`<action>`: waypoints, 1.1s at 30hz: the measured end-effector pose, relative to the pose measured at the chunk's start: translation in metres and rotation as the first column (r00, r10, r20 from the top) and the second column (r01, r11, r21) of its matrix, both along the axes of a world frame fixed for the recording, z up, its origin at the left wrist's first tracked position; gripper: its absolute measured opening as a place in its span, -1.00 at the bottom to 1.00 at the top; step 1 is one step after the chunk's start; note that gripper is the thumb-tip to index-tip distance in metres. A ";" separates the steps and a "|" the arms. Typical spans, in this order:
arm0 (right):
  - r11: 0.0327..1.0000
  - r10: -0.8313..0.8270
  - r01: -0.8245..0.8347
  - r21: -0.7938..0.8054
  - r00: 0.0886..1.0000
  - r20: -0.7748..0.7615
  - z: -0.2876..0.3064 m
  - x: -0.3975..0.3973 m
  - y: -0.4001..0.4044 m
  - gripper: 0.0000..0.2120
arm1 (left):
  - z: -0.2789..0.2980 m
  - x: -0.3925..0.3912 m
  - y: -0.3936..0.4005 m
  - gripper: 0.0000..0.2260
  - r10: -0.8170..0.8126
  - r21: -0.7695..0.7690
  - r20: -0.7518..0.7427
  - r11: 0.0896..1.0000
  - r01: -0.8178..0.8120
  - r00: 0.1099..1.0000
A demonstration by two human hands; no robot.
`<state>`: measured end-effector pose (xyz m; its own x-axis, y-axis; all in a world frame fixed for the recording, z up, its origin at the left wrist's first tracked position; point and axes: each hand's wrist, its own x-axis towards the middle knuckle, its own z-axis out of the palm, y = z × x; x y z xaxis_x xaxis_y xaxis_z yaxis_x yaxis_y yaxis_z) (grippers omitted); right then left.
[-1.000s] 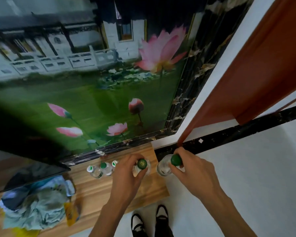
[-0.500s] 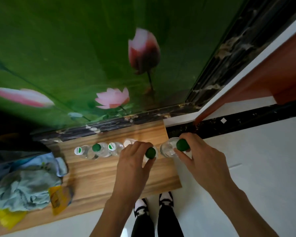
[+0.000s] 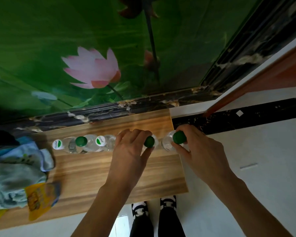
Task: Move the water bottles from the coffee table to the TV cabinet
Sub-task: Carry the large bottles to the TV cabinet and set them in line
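A row of clear water bottles stands on the wooden TV cabinet (image 3: 96, 170) near the wall. My left hand (image 3: 128, 153) grips a green-capped bottle (image 3: 149, 141) by its neck. My right hand (image 3: 200, 151) grips another green-capped bottle (image 3: 179, 137) at the cabinet's right end. To the left stand three more bottles: one with a white cap (image 3: 58, 144), one with a green cap (image 3: 81, 141), one with a white cap (image 3: 100, 140). A further bottle may be hidden behind my left hand.
A lotus mural (image 3: 92, 69) with a dark marble frame (image 3: 143, 106) rises behind the cabinet. Crumpled blue-grey cloth (image 3: 15, 175) and a yellow packet (image 3: 39, 200) lie on the cabinet's left. White floor (image 3: 263, 159) and an orange door (image 3: 272, 74) are right. My feet (image 3: 154, 206) stand below.
The view has moved closer and tilted down toward the cabinet. Both hands keep their hold on the two green-capped bottles at the row's right end.
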<state>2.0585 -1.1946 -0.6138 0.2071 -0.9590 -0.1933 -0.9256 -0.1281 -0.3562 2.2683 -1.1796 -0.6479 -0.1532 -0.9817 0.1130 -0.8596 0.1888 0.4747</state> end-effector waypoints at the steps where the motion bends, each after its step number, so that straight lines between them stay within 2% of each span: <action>1: 1.000 0.011 -0.011 0.013 1.000 -0.010 -0.007 0.000 -0.004 -0.65 | -0.005 0.000 -0.003 -0.70 0.000 -0.004 0.016 1.000 0.000 1.000; 13: 0.995 0.092 -0.093 0.026 0.995 0.031 -0.060 0.010 -0.028 -0.74 | -0.039 0.001 -0.023 -0.69 0.055 0.037 0.121 0.998 -0.059 0.991; 26: 0.987 0.150 -0.153 0.039 0.986 0.068 -0.074 0.022 -0.038 -0.71 | -0.047 0.014 -0.019 -0.67 0.077 0.018 0.120 0.997 -0.080 0.990; 33: 0.991 0.132 -0.132 0.024 0.991 0.014 -0.076 0.030 -0.041 -0.66 | -0.047 0.012 -0.019 -0.73 0.102 0.071 0.065 0.992 -0.107 0.993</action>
<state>2.0884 -1.2361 -0.6893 0.3343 -0.9181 -0.2131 -0.8967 -0.2402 -0.3718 2.2800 -1.1990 -0.6949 -0.0539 -0.9980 0.0325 -0.9008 0.0627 0.4298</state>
